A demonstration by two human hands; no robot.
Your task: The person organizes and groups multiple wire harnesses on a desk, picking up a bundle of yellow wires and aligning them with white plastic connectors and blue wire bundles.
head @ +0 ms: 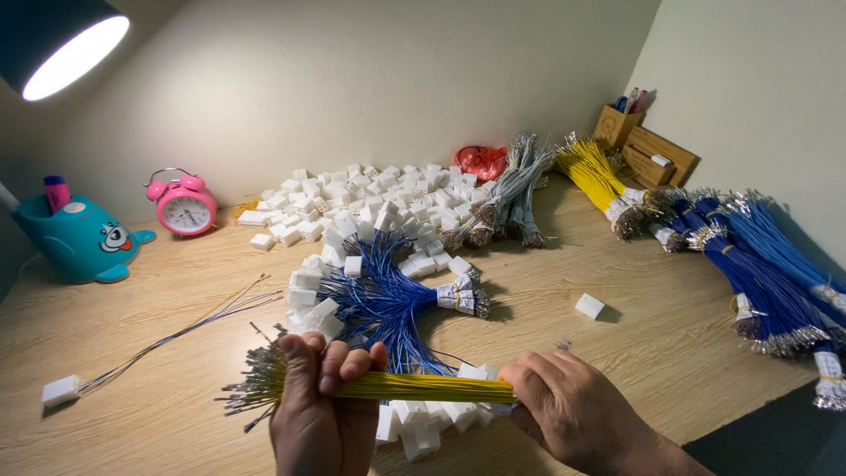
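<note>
My left hand (pixel 322 401) is closed around a bundle of thin yellow wires (pixel 414 386) near its bare metal-tipped end, which sticks out to the left. My right hand (pixel 564 410) grips the same bundle at its other end, holding it level above the wooden table (pixel 652 326). Under the bundle lie white plastic connectors (pixel 423 423) and a fan of blue wires (pixel 388 300) plugged into more white connectors.
A big heap of white connectors (pixel 370 198) sits at the back, with grey wire bundles (pixel 507 198), a yellow bundle (pixel 595 172) and blue bundles (pixel 767 264) to the right. A pink alarm clock (pixel 183 204), a teal holder (pixel 75 238) and one wired connector (pixel 60 390) are left.
</note>
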